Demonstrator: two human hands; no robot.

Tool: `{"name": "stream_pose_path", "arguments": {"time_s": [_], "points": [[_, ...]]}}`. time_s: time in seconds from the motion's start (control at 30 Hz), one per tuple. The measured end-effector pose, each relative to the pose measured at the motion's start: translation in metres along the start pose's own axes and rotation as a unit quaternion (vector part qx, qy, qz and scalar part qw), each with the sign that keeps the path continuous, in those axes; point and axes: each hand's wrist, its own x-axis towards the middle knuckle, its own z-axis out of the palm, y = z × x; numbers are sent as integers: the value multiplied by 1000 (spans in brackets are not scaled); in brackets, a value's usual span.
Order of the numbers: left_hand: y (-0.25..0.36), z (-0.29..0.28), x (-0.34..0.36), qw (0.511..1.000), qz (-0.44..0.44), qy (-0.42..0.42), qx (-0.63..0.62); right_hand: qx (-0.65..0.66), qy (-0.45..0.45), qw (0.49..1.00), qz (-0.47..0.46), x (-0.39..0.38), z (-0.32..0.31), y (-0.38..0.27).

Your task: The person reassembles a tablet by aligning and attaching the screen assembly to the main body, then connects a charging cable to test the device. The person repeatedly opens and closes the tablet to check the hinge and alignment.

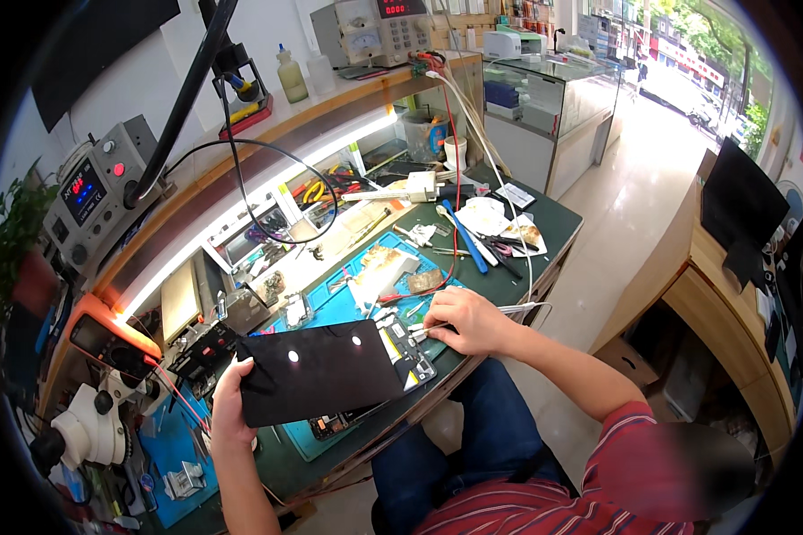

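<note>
A black glossy flat panel, like a tablet screen, is held at its left end by my left hand, thumb on the near face. It lies partly over an opened device with exposed boards and yellow-marked parts, on a blue work mat. My right hand is closed on the end of a white cable at the device's right side; the small connector is partly hidden by the fingers. Loose small parts and a red wire lie just beyond the device.
The green bench holds tools, papers and a blue pry bar. An orange multimeter, white microscope and power supply stand at the left. A black cable hangs over the bench. A wooden desk stands right.
</note>
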Motion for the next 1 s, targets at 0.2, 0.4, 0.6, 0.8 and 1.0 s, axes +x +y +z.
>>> {"name": "stream_pose_path", "arguments": {"time_s": [0.2, 0.4, 0.6, 0.8, 1.0], "points": [[0, 0, -3, 1000, 5, -3, 3, -34, 19, 999, 38, 1, -8, -7], [-1, 1, -1, 1000, 0, -3, 13, -69, 97, 992, 52, -3, 4, -14], [-1, -1, -1, 1000, -4, -6, 5, -73, 208, 975, 6, -6, 10, -32], [1, 0, -2, 1000, -3, -17, -3, -82, 307, 945, -76, -27, 46, -32], [1, 0, -3, 1000, 5, -17, -6, -106, 327, 936, -81, -32, 58, -27]]}}
